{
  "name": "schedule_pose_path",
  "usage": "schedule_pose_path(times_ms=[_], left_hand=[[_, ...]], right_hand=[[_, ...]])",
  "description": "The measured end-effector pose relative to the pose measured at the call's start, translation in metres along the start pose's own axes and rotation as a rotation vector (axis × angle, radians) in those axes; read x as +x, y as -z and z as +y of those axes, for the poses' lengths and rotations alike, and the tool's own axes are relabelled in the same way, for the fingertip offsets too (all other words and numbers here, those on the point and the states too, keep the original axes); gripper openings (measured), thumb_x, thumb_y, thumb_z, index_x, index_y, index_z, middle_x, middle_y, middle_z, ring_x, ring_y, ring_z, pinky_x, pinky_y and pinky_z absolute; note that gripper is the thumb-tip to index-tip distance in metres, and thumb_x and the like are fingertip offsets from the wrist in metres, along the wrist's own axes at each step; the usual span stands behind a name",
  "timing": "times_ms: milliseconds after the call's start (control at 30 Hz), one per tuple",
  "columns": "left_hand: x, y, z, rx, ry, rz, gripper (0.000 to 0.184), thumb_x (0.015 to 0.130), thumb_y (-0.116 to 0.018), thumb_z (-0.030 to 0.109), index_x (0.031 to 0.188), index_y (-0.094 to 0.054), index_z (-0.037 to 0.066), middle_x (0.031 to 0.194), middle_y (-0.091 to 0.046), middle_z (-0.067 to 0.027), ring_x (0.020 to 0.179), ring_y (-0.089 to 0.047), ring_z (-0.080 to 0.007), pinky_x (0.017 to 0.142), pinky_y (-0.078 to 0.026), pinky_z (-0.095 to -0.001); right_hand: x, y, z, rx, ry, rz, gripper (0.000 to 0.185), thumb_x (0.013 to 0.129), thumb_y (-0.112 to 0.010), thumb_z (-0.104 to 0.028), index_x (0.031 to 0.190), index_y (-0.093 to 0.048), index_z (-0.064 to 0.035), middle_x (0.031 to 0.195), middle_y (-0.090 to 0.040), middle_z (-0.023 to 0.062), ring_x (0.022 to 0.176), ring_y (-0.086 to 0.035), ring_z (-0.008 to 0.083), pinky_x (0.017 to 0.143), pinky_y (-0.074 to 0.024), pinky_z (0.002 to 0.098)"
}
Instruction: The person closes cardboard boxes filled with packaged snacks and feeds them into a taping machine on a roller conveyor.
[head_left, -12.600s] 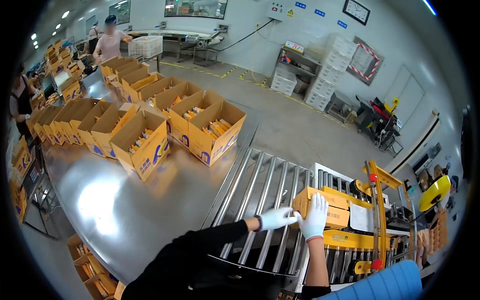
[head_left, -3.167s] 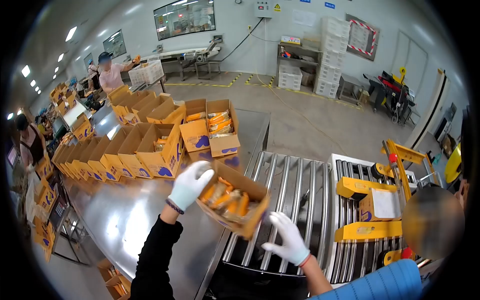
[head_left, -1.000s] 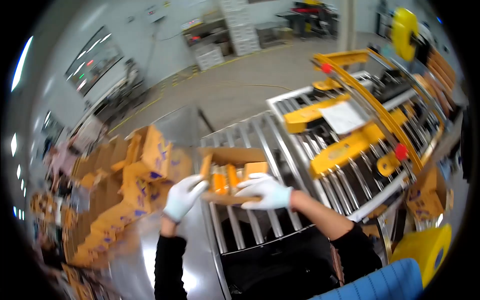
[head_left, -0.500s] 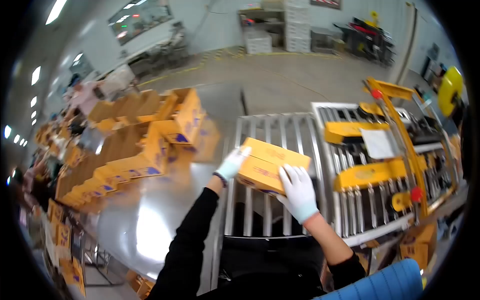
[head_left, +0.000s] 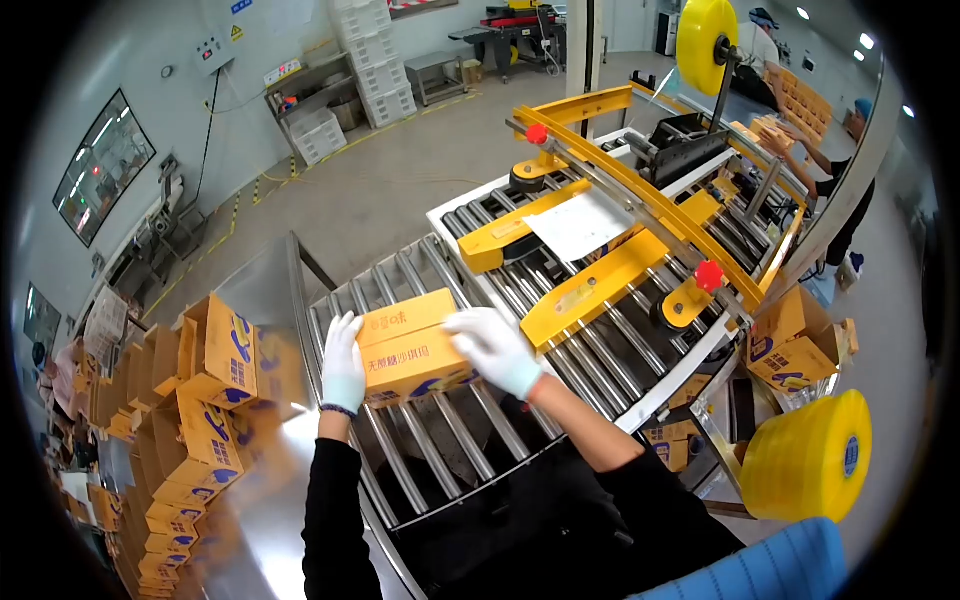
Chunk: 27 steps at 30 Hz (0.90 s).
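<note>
Pale wall (head_left: 165, 35) and grey floor (head_left: 380, 185) seen behind; steel table (head_left: 285, 490) at left, partly covered by rows of open cartons (head_left: 215, 350). Compared with the earlier frame, the view is turned rightward: the cartons are shifted toward the left edge, and more of the yellow-railed machine (head_left: 590, 300) is brought into view.

Left hand (head_left: 343, 370), white-gloved: fingers nearly straight, close together, laid against the left end of the closed carton (head_left: 408, 350); not wrapped around it. Carton is steadied between both hands above the roller bed (head_left: 460, 440), to the right of the steel table; whether its weight is borne by the rollers cannot be told. A second before, its top was seen open with orange packets inside; now these are covered by the flaps.

Carton noted as orange-yellow cardboard, oblong, slightly slanted. Seam is shown between two long flaps; dark reddish characters are printed on both. Blue-purple marks are seen low on the near side.

Right hand (head_left: 497, 350), also gloved, slightly blurred: half open, fingers loosely bent and set on the carton's right end. Farther right, a white sheet (head_left: 582, 225) is laid across the machine; a large yellow roll (head_left: 805, 455) is placed at lower right.
</note>
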<state>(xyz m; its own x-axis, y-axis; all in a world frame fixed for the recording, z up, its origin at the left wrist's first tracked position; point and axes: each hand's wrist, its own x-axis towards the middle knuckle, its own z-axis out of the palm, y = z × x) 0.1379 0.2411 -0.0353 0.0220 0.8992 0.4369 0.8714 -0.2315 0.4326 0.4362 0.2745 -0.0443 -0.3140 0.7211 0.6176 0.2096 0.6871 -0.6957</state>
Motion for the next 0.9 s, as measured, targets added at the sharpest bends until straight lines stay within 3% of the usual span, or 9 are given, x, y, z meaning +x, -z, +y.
schedule_pose_path(times_ms=[67,133,167,233,300,400,567,767,900], left_hand=[[0.001,-0.002,0.000,-0.004,0.010,0.011,0.045,0.093,-0.046,-0.005,0.136,-0.056,0.005,0.147,-0.051,-0.0186,0.146,-0.038,-0.0387,0.121,-0.032,-0.0457],[0.004,-0.005,0.002,-0.005,0.000,0.035,0.044,0.093,-0.046,-0.005,0.135,-0.057,0.005,0.147,-0.052,-0.0186,0.145,-0.039,-0.0386,0.121,-0.032,-0.0455],[0.002,-0.005,0.004,-0.003,-0.010,0.048,0.044,0.093,-0.046,-0.005,0.134,-0.058,0.005,0.146,-0.052,-0.0187,0.144,-0.040,-0.0386,0.120,-0.033,-0.0453],[0.003,-0.001,0.016,-0.011,-0.024,0.025,0.043,0.093,-0.047,-0.004,0.133,-0.059,0.005,0.146,-0.053,-0.0189,0.143,-0.042,-0.0386,0.119,-0.034,-0.0461],[0.002,0.003,0.025,0.070,-0.138,0.000,0.039,0.094,-0.051,0.004,0.131,-0.062,0.007,0.146,-0.053,-0.0189,0.142,-0.043,-0.0381,0.118,-0.034,-0.0493],[-0.005,0.011,0.060,0.176,-0.185,-0.146,0.059,0.091,-0.065,0.035,0.142,-0.056,0.007,0.152,-0.046,-0.0217,0.146,-0.035,-0.0406,0.118,-0.033,-0.0508],[0.006,-0.017,0.066,0.214,-0.072,-0.089,0.071,0.092,-0.066,0.045,0.146,-0.050,0.002,0.153,-0.043,-0.0248,0.146,-0.032,-0.0443,0.115,-0.036,-0.0511],[0.044,-0.074,0.120,0.131,-0.018,0.004,0.063,0.093,-0.065,0.043,0.137,-0.056,-0.002,0.145,-0.048,-0.0301,0.140,-0.041,-0.0441,0.114,-0.037,-0.0522],[0.068,-0.118,0.149,0.187,-0.049,-0.012,0.072,0.095,-0.060,0.053,0.146,-0.050,0.003,0.153,-0.045,-0.0233,0.145,-0.036,-0.0445,0.114,-0.035,-0.0558]], right_hand=[[-0.008,0.051,0.001,-0.256,-0.200,0.226,0.015,0.093,-0.062,-0.016,0.103,-0.069,-0.0071,0.107,-0.068,0.0142,0.103,-0.063,0.0302,0.094,-0.0480,0.0428],[-0.019,0.096,0.060,-0.752,-0.235,0.417,0.020,0.089,-0.063,-0.018,0.104,-0.067,-0.0066,0.102,-0.063,0.0154,0.102,-0.059,0.0328,0.091,-0.0476,0.0460],[-0.016,0.117,0.080,-0.941,-0.483,0.434,0.024,0.088,-0.066,-0.024,0.104,-0.066,-0.0074,0.104,-0.063,0.0154,0.104,-0.058,0.0341,0.091,-0.0470,0.0479],[-0.005,0.151,0.105,-1.117,-0.633,0.421,0.024,0.090,-0.067,-0.031,0.101,-0.066,-0.0099,0.102,-0.064,0.0142,0.098,-0.061,0.0348,0.086,-0.0494,0.0494],[0.010,0.166,0.126,-1.120,-0.691,0.391,0.025,0.090,-0.067,-0.032,0.097,-0.067,-0.0081,0.098,-0.066,0.0158,0.093,-0.065,0.0362,0.084,-0.0521,0.0494],[0.024,0.168,0.141,-1.122,-0.778,0.440,0.024,0.091,-0.066,-0.027,0.095,-0.065,-0.0032,0.095,-0.067,0.0207,0.091,-0.066,0.0392,0.083,-0.0521,0.0519],[0.013,0.176,0.169,-1.002,-0.625,0.860,0.019,0.092,-0.058,-0.017,0.084,-0.068,-0.0031,0.089,-0.067,0.0209,0.086,-0.064,0.0422,0.079,-0.0507,0.0521],[-0.003,0.168,0.175,-1.045,-0.585,0.844,0.019,0.089,-0.055,-0.018,0.076,-0.063,-0.0060,0.082,-0.065,0.0182,0.078,-0.062,0.0382,0.070,-0.0476,0.0490],[-0.012,0.177,0.208,-0.967,-0.587,0.850,0.035,0.098,-0.046,-0.027,0.086,-0.067,-0.0031,0.091,-0.067,0.0203,0.082,-0.063,0.0404,0.074,-0.0483,0.0515]])
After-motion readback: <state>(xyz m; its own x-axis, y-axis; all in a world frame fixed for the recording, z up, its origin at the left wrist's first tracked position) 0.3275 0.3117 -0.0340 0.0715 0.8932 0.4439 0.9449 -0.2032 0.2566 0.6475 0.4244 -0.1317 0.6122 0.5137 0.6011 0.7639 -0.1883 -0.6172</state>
